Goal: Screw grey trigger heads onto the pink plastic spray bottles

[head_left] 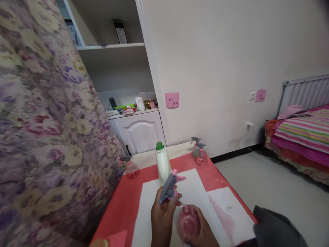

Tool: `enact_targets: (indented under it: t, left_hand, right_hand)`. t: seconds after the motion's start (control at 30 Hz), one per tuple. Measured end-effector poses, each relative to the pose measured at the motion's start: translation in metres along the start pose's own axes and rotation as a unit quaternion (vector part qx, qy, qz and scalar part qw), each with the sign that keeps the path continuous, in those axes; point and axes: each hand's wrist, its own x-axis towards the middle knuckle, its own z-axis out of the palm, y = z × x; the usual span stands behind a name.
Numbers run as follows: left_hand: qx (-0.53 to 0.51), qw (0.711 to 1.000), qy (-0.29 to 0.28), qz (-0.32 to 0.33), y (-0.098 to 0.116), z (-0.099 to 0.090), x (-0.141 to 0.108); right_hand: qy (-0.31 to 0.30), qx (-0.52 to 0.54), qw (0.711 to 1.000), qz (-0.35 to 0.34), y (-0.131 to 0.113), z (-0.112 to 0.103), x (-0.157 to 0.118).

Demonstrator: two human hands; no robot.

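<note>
My left hand (164,212) grips a grey and pink spray head (169,188), its thin tube slanting down to the right. The tube's lower end is at the mouth of a round, clear pink bottle (187,224); whether it is inside is too small to tell. My right hand (203,230) is wrapped round that bottle from the right. Just behind my left hand, a tall pale green bottle (162,163) with a green top stands upright. White paper (192,181) lies beneath both hands on the red table cover (123,202).
One spray bottle (132,168) stands at the table's back left, another (201,158) at the back right beside a greenish one. A damp-looking white sheet (226,209) lies on the right. A floral curtain (51,137) hangs left; a dark grey object (277,228) is lower right.
</note>
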Motion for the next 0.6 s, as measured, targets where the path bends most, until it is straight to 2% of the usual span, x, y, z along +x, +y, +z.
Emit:
enact_targets:
  t: [0.3, 0.47, 0.6]
  left_hand:
    - [-0.005, 0.998, -0.059, 0.025, 0.008, 0.004, 0.002]
    - [-0.016, 0.997, -0.022, 0.071, 0.028, 0.001, -0.002]
    - [0.012, 0.992, 0.030, 0.118, 0.055, -0.018, 0.004]
  right_hand:
    - [-0.014, -0.003, 1.000, 0.006, 0.001, -0.004, 0.000]
    - [-0.024, -0.015, 1.000, 0.013, 0.009, -0.008, -0.004]
    - [-0.021, -0.020, 0.999, 0.015, 0.019, -0.010, -0.009]
